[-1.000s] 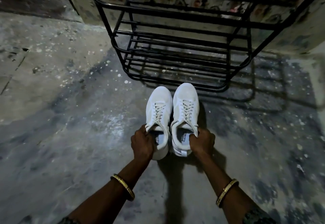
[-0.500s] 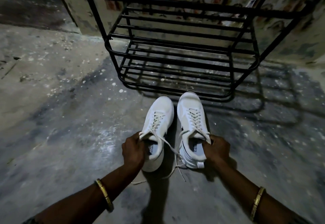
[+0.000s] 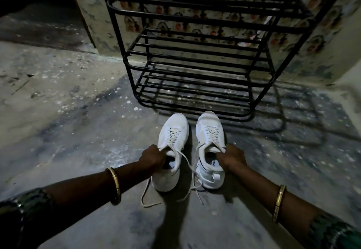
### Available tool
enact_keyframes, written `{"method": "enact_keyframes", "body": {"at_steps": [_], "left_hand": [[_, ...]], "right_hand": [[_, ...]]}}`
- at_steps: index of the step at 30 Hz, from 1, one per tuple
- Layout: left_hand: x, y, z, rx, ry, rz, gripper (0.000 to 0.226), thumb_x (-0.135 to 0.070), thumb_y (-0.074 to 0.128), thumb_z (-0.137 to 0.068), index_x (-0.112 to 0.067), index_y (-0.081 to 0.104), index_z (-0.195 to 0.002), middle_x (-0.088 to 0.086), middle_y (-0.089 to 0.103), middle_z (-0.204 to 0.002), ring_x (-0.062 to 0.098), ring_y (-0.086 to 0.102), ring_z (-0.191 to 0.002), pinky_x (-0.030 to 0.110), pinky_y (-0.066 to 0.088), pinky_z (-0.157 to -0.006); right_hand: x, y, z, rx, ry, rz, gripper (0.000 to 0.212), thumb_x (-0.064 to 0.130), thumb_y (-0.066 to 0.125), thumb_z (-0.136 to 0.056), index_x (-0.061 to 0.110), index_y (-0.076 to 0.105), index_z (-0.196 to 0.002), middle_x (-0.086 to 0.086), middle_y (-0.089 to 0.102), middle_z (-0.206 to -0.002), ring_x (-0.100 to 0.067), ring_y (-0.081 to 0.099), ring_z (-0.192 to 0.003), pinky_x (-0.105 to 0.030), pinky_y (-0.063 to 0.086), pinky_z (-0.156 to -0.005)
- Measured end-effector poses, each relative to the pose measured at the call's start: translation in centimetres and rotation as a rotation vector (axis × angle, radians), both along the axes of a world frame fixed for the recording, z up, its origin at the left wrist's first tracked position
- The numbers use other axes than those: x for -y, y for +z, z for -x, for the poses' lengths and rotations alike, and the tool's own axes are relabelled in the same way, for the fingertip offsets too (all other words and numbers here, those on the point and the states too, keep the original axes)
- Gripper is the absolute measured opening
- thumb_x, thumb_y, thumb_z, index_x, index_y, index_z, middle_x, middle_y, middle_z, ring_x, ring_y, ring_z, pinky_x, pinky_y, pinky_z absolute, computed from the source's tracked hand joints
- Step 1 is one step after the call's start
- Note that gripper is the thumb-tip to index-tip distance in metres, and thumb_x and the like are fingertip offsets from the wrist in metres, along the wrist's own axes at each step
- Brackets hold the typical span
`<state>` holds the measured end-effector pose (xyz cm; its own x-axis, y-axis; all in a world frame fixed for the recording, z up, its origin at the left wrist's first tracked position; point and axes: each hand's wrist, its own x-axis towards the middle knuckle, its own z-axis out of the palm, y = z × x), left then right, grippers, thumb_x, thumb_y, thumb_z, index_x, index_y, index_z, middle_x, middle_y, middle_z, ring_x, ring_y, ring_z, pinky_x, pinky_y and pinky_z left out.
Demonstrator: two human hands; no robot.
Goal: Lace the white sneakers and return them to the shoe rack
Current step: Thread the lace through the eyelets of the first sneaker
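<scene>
Two white sneakers stand side by side on the concrete floor, toes pointing at the black metal shoe rack (image 3: 195, 110). My left hand (image 3: 152, 156) grips the collar of the left sneaker (image 3: 172, 131). My right hand (image 3: 232, 156) grips the collar of the right sneaker (image 3: 210, 127). Both shoes are laced up the front, and their loose lace ends (image 3: 148, 196) trail over the heels onto the floor. The rack's barred shelves hold nothing.
The rack stands against a patterned tiled wall (image 3: 316, 34). Speckled, stained concrete floor (image 3: 68, 112) spreads to the left and right of the shoes. A dark doorway opening (image 3: 39, 4) lies at the upper left.
The view has drawn closer to the rack. The two sneakers have spread slightly apart, and their lace ends have fallen loose behind the heels. Both hands keep their hold on the collars.
</scene>
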<state>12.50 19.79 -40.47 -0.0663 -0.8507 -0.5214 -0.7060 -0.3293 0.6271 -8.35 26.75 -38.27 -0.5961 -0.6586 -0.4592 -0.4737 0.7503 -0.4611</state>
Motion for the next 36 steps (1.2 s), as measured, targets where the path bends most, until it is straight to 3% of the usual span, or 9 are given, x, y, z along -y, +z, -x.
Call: {"method": "enact_keyframes", "body": {"at_steps": [5,8,11,14,17,25,29,33,36], "left_hand": [[1.4,1.6,-0.2,0.182,-0.204,-0.085,0.037,-0.039,0.055,-0.086,-0.006,0.058,-0.101,0.017,0.064,-0.096,0.03,0.065,-0.076,0.032,0.054,-0.057],[2.0,2.0,-0.2,0.249,-0.296,-0.071,0.025,-0.029,0.055,-0.085,-0.005,0.058,-0.078,0.011,0.062,-0.065,0.029,0.068,-0.058,0.025,0.049,-0.039],[1.8,2.3,-0.4,0.306,-0.371,-0.041,0.027,-0.034,0.059,-0.082,-0.011,0.056,-0.067,0.004,0.059,-0.058,0.021,0.062,-0.046,0.021,0.047,-0.038],[1.2,2.2,-0.8,0.378,-0.438,0.105,0.032,-0.036,0.054,-0.087,-0.006,0.065,-0.092,0.013,0.07,-0.087,0.032,0.07,-0.08,0.031,0.054,-0.063],[1.0,2.1,-2.1,0.413,-0.416,0.225,0.042,-0.036,0.049,-0.092,-0.001,0.058,-0.114,0.021,0.063,-0.116,0.038,0.061,-0.107,0.038,0.049,-0.081],[2.0,1.3,-6.9,0.43,-0.373,0.268,0.035,-0.029,0.05,-0.09,-0.001,0.06,-0.109,0.023,0.065,-0.112,0.04,0.062,-0.104,0.04,0.049,-0.08],[2.1,-0.3,-7.6,0.42,-0.402,0.22,0.035,-0.033,0.05,-0.089,-0.004,0.061,-0.104,0.021,0.067,-0.107,0.039,0.063,-0.098,0.038,0.048,-0.074],[2.9,0.3,-8.6,0.19,-0.344,0.016,0.034,-0.036,0.06,-0.083,-0.007,0.067,-0.1,0.014,0.068,-0.08,0.026,0.063,-0.06,0.034,0.054,-0.063],[3.6,1.5,-9.9,-0.001,-0.33,-0.237,0.05,-0.04,0.076,-0.073,0.004,0.068,-0.095,0.016,0.066,-0.074,0.023,0.058,-0.057,0.022,0.041,-0.042]], "right_hand": [[0.4,1.8,-4.7,-0.431,0.323,0.268,0.062,0.023,0.054,-0.077,0.018,0.032,-0.135,-0.015,0.031,-0.138,-0.037,0.029,-0.123,-0.048,0.03,-0.103],[1.0,1.4,-7.8,-0.262,0.526,0.344,0.059,0.024,0.052,-0.079,0.01,0.034,-0.133,-0.017,0.035,-0.133,-0.036,0.034,-0.122,-0.044,0.035,-0.099],[2.2,-0.1,-10.1,0.03,0.494,0.082,0.077,0.033,0.06,-0.077,0.006,0.024,-0.139,-0.021,0.034,-0.139,-0.039,0.037,-0.128,-0.042,0.039,-0.101],[3.3,-1.1,-10.9,0.099,0.436,-0.037,0.094,0.027,0.063,-0.081,0.001,0.001,-0.147,-0.026,0.033,-0.145,-0.039,0.04,-0.13,-0.039,0.039,-0.103],[3.7,-1.4,-11.6,0.013,0.418,0.056,0.087,0.029,0.057,-0.082,-0.001,0.006,-0.146,-0.026,0.041,-0.141,-0.041,0.045,-0.126,-0.043,0.043,-0.1],[4.5,-1.9,-15.6,0.024,0.484,0.131,0.082,0.022,0.051,-0.083,0.0,0.004,-0.146,-0.027,0.042,-0.14,-0.042,0.046,-0.123,-0.044,0.044,-0.099],[4.4,-2.8,-15.6,0.046,0.456,0.103,0.079,0.021,0.055,-0.081,-0.001,0.011,-0.144,-0.026,0.043,-0.14,-0.042,0.046,-0.124,-0.042,0.043,-0.1],[4.5,-2.7,-15.1,0.058,0.496,0.073,0.083,0.028,0.055,-0.083,0.002,0.008,-0.146,-0.025,0.038,-0.143,-0.041,0.044,-0.126,-0.04,0.043,-0.1],[5.1,-1.0,-14.0,0.083,0.545,0.0,0.064,0.034,0.063,-0.079,0.004,0.041,-0.131,-0.021,0.053,-0.128,-0.035,0.057,-0.111,-0.038,0.049,-0.086]]}}
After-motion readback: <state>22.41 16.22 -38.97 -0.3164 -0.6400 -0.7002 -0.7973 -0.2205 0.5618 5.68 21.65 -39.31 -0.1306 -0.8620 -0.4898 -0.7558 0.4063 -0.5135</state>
